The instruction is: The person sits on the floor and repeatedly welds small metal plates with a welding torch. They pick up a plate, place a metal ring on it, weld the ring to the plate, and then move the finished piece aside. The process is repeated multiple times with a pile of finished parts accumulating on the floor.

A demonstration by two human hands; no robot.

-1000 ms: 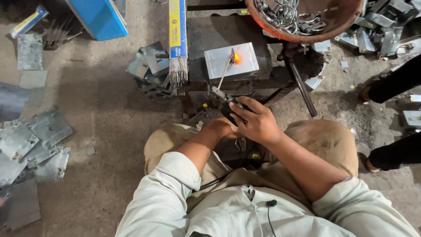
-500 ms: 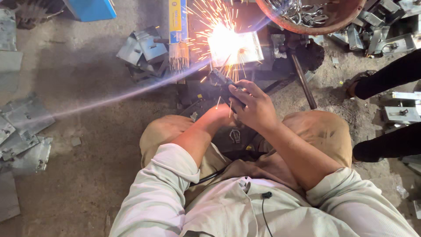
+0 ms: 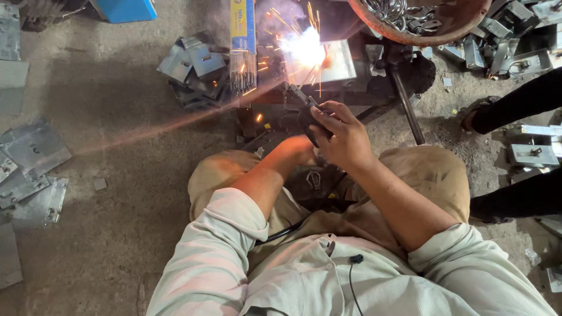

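Note:
My right hand [image 3: 342, 136] is closed around a black welding electrode holder [image 3: 305, 117], whose rod reaches up to a small metal plate [image 3: 336, 61]. A bright white arc with orange sparks [image 3: 301, 50] burns at the plate's left side. My left hand [image 3: 304, 151] sits just under and left of the right hand, mostly hidden by it; its fingers cannot be made out. Both forearms cross above my tan-trousered knees. The plate lies on a dark low stand [image 3: 328, 93].
A packet of welding rods [image 3: 243, 47] lies left of the arc. Grey metal brackets are piled at top centre-left [image 3: 196, 64], left [image 3: 32, 164] and right [image 3: 530, 152]. A rusty bowl of metal rings [image 3: 421, 20] sits top right. Another person's dark-clad legs [image 3: 515, 111] stand right.
One second ago only a small orange glow showed on the plate; the arc then flared and still burns with sparks. My hands have stayed at the holder.

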